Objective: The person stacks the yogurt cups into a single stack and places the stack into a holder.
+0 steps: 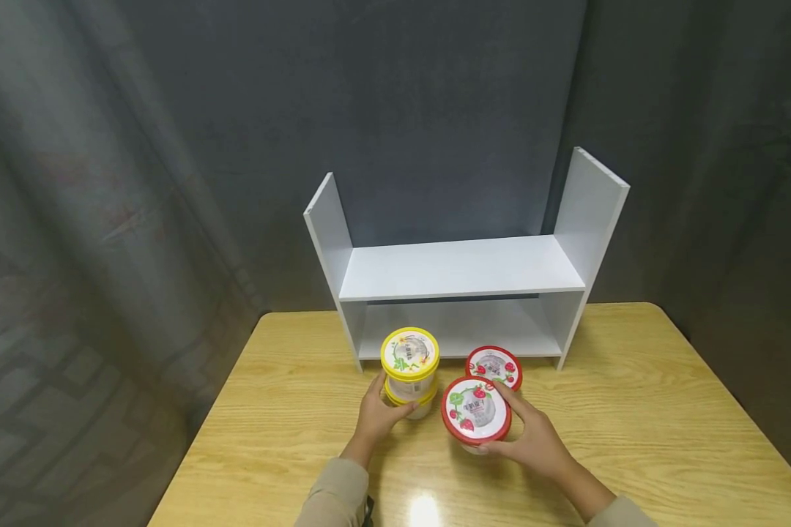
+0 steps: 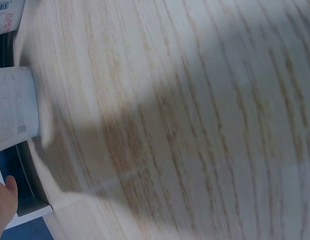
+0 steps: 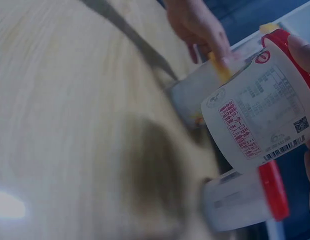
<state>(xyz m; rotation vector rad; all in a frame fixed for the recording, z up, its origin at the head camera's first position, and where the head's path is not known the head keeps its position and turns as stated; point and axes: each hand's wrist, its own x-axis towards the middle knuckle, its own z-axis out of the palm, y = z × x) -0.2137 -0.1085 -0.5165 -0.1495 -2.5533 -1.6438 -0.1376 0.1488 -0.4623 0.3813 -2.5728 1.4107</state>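
Right hand (image 1: pixel 535 439) is clamping its fingers (image 1: pixel 513 397) around the near red-lidded tub (image 1: pixel 477 410), holding it above the table (image 1: pixel 672 417), just in front of the far red-lidded tub (image 1: pixel 493 364); left hand (image 1: pixel 376 416) is gripping the lower yellow-lidded tub (image 1: pixel 422 412), under the upper yellow-lidded tub (image 1: pixel 409 353).

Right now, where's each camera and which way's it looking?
Head: on the head, facing forward and down at shelf, table and yellow tubs; left hand, right hand, sleeves show.
Left wrist: worn there, facing mostly table, tub sides at the edge; a bit of left hand shows.
Right wrist: worn there, facing table and held red tub; right fingers and left hand show.
Head and right wrist share both hands and held red tub.
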